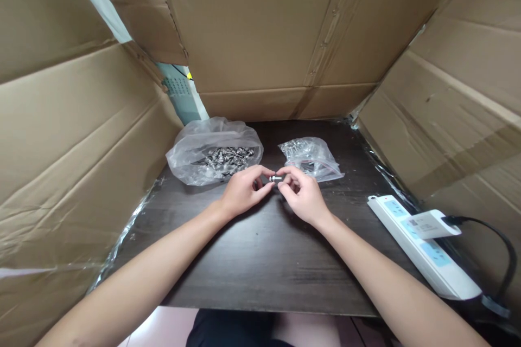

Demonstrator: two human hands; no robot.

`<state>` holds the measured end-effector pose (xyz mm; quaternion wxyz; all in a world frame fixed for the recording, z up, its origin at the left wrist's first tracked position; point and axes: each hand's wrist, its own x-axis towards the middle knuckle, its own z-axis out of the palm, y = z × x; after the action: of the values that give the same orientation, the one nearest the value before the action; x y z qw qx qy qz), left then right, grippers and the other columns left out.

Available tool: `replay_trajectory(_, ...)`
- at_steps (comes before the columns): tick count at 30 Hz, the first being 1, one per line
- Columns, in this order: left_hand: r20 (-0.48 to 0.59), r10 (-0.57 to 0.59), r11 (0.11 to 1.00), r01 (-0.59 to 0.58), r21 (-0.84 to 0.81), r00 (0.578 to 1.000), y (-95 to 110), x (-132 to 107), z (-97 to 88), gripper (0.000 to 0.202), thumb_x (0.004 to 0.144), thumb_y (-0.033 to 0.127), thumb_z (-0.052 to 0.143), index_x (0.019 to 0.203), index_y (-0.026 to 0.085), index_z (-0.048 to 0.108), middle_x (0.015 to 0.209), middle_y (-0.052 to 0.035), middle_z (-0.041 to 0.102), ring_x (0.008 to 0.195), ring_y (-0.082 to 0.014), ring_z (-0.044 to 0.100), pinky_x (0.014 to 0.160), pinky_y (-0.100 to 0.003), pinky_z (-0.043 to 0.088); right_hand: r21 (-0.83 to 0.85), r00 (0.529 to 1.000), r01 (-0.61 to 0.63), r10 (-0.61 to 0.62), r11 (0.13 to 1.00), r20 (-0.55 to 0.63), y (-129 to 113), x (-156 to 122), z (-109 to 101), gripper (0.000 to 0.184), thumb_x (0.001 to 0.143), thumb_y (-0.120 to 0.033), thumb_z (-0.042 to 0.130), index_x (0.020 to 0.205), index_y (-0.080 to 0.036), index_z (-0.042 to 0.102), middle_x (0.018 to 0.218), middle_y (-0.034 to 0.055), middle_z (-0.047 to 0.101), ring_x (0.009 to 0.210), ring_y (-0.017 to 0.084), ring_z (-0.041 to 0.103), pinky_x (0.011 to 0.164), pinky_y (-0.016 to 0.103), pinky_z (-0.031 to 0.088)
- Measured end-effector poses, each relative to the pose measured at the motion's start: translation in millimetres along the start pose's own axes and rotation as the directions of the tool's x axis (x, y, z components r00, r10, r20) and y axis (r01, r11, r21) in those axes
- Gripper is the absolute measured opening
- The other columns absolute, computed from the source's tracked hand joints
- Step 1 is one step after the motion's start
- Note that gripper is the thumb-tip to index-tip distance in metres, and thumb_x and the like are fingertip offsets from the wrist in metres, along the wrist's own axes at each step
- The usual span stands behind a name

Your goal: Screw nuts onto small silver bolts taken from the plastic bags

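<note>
A small silvery metal bolt (275, 178) lies level between my fingertips, over the middle of the dark table. My left hand (243, 191) pinches its thicker end between thumb and forefinger. The thumb and forefinger of my right hand (304, 194) close around its thin end, with the other fingers curled in. Just behind my left hand, an open clear plastic bag (185, 154) holds many dark metal bolts (230, 158). Beyond my right hand is a smaller clear zip bag (321, 152) with shiny small metal parts inside, too small to make out.
Cardboard walls (260, 27) enclose the dark wooden table (252, 265) on the left, back and right. At the right edge lies a white power strip (423, 249), with a white plug-in adapter (431, 224) and black cable (502, 238).
</note>
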<state>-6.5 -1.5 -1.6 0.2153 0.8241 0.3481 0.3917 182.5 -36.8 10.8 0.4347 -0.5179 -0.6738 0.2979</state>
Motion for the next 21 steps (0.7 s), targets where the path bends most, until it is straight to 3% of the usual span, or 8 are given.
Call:
replay_trajectory(6, -0.001, 0.006, 1.000, -0.006, -0.016, 1.000, -1.0, -0.2, 1.0, 0.015, 0.093, 0.026, 0.068, 0.105, 0.018, 0.069, 0.090, -0.0019, 0.073, 0.066, -0.0106, 0.064, 0.060, -0.022, 0.050, -0.029, 1.000, -0.013, 0.013, 0.999, 0.015, 1.2, 0.4, 0.2, 0.008, 0.084, -0.030, 0.059, 0.084, -0.022, 0.062, 0.059, -0.0032, 0.054, 0.053, 0.014, 0.050, 0.055, 0.028, 0.039)
replay_trajectory(9, -0.001, 0.013, 1.000, -0.013, -0.017, 1.000, -0.6, 0.1, 1.0, 0.014, 0.093, 0.025, 0.068, 0.105, 0.018, 0.069, 0.091, -0.0022, 0.073, 0.066, -0.0105, 0.064, 0.060, -0.021, 0.050, -0.036, 0.999, -0.031, 0.032, 0.999, 0.016, 0.8, 0.7, 0.7, 0.015, 0.087, -0.033, 0.059, 0.077, -0.022, 0.061, 0.057, -0.0026, 0.053, 0.053, 0.014, 0.048, 0.054, 0.028, 0.037)
replay_trajectory(21, 0.015, 0.012, 1.000, -0.012, 0.000, 1.000, -0.8, 0.4, 0.7, 0.012, 0.093, 0.026, 0.069, 0.102, 0.018, 0.069, 0.086, -0.0011, 0.071, 0.065, -0.0106, 0.063, 0.060, -0.022, 0.048, 0.059, 1.000, -0.003, 0.002, 0.998, 0.011, 1.4, 0.4, 1.0, 0.012, 0.087, -0.032, 0.059, 0.090, -0.021, 0.062, 0.062, -0.0042, 0.050, 0.054, 0.013, 0.047, 0.054, 0.027, 0.038)
